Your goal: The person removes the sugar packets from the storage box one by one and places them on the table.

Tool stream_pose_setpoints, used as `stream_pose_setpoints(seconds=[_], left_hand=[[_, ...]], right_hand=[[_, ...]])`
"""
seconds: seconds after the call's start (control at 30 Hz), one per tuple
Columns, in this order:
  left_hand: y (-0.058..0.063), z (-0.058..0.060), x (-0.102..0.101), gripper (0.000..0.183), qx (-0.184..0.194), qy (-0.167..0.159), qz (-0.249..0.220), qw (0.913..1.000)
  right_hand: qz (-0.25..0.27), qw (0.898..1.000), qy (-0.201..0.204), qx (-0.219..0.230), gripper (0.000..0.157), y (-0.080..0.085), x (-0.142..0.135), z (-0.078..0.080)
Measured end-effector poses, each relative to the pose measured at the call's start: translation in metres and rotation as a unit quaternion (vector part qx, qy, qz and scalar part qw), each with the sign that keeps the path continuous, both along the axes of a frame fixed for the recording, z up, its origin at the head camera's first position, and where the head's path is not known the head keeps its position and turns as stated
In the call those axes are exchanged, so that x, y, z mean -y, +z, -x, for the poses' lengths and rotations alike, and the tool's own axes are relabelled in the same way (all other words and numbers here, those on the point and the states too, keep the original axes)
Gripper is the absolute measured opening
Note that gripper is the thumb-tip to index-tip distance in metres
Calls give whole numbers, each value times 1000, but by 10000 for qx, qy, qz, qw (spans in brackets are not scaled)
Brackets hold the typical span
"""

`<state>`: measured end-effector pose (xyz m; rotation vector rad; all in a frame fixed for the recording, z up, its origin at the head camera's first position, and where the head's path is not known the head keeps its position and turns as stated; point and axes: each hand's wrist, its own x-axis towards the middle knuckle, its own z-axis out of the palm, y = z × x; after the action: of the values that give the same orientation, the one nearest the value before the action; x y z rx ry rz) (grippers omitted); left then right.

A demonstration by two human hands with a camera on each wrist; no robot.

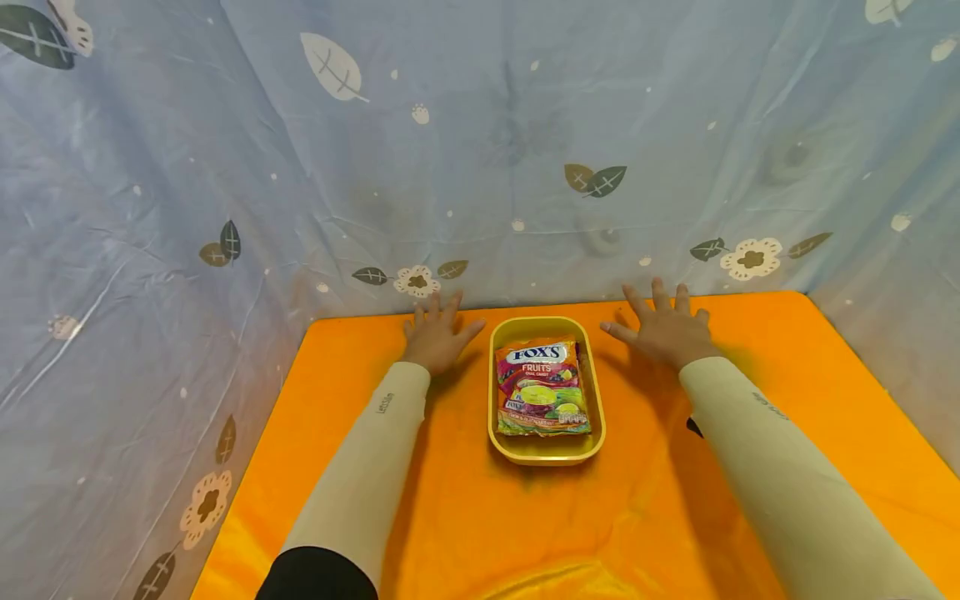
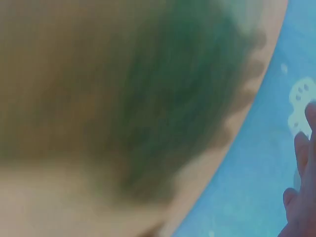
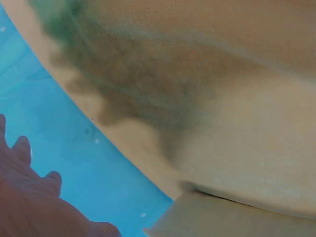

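A yellow oblong tray (image 1: 547, 452) sits on the orange-covered table between the two hands. Inside it lies a FOX'S Fruits candy bag (image 1: 542, 392), printed side up. To the left of the tray, the left hand (image 1: 438, 340) is held over the table with fingers spread and nothing in its grasp. The right hand (image 1: 666, 332) is likewise spread out, on the tray's other side, and holds nothing. Both hands point toward the back curtain and cast shadows on the cloth. Only part of the left hand (image 2: 302, 192) and right hand (image 3: 34, 197) enters the wrist views.
Blue-grey curtain (image 1: 487, 167) with leaf and flower prints surrounds the table's back and sides. The orange cloth (image 1: 540, 533) shows some wrinkles near the front. Pale sleeves cover both forearms, and a small black item (image 1: 694, 427) shows by the right wrist.
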<state>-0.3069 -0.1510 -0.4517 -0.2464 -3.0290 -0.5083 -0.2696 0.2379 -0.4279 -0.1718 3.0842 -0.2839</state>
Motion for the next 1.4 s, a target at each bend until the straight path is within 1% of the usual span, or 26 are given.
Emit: stream_pose_setpoints(seconds=[0.1, 0.2, 0.23, 0.3, 0.37, 0.43, 0.47, 0.53, 0.63, 0.67, 0.7, 0.73, 0.8, 0.87, 0.93, 0.97, 1.0, 1.07, 1.13, 1.2, 1.23, 1.27, 1.3, 1.37, 1.4], left_hand=[[5, -3, -9, 85, 41, 3, -322, 9995], [8, -6, -17, 85, 131, -38, -820, 9965], [9, -8, -20, 86, 177, -82, -1055, 9942], [11, -12, -23, 85, 419, -175, -1645, 9853], [13, -16, -26, 82, 776, -211, -2225, 9716], [16, -21, -29, 80, 1095, -235, -2728, 9555], [17, -23, -31, 79, 1264, -260, -2973, 9460], [18, -27, -34, 77, 1545, -343, -3473, 9243], [16, -32, -38, 82, 1899, -461, -4024, 8944], [14, -34, -39, 84, 1983, -471, -4132, 8876], [12, -35, -40, 83, 2044, -460, -4201, 8830], [10, -37, -41, 83, 2046, -459, -4174, 8842], [7, -41, -42, 77, 2022, -461, -4020, 8918], [4, -44, -43, 68, 2041, -412, -3970, 8939], [0, -46, -44, 59, 2089, -311, -3966, 8933], [-2, -47, -44, 57, 2136, -250, -3999, 8910], [-5, -48, -44, 55, 2214, -160, -4134, 8831], [-11, -50, -43, 51, 2264, -112, -4322, 8728], [-15, -51, -43, 48, 2295, -127, -4477, 8642], [-18, -51, -42, 47, 2311, -195, -4620, 8560], [-19, -51, -42, 46, 2284, -226, -4624, 8565], [-20, -50, -42, 46, 2285, -256, -4663, 8542], [-21, -50, -41, 46, 2276, -272, -4669, 8541], [-23, -49, -40, 46, 2273, -319, -4748, 8496], [-24, -49, -40, 46, 2284, -333, -4775, 8478]], right_hand=[[63, 10000, -6, 10, 94, -1, 0, 1], [93, 10000, -22, 27, 94, -2, -1, 1], [124, 9999, -26, 45, 95, -2, -1, 0], [139, 9999, -26, 75, 95, -3, -2, 0], [166, 9998, -29, 110, 95, -3, -2, -1], [205, 9997, -28, 147, 95, -2, -3, -1], [235, 9996, -28, 148, 95, -1, -3, -1], [290, 9994, -29, 176, 95, 1, -3, -2], [367, 9991, -14, 198, 95, 2, -4, -3], [401, 9990, -9, 209, 95, 2, -4, -3], [438, 9988, 3, 228, 95, 2, -3, -3], [477, 9986, 24, 232, 95, 2, -3, -3], [571, 9980, 66, 245, 95, 3, -2, -4], [694, 9973, 113, 213, 94, 4, 1, -5], [807, 9964, 170, 198, 93, 4, 3, -6], [885, 9957, 188, 205, 92, 4, 5, -6], [978, 9948, 217, 208, 91, 4, 6, -7], [1256, 9914, 265, 255, 88, 5, 9, -8], [1775, 9829, 374, 307, 84, 7, 12, -8], [2404, 9686, 490, 399, 80, 11, 15, -10], [2749, 9586, 544, 498, 78, 13, 17, -11], [3081, 9476, 595, 603, 76, 15, 18, -12], [3403, 9353, 626, 737, 75, 18, 19, -13], [3892, 9136, 620, 1003, 72, 23, 23, -15], [4145, 9008, 614, 1137, 71, 26, 25, -17]])
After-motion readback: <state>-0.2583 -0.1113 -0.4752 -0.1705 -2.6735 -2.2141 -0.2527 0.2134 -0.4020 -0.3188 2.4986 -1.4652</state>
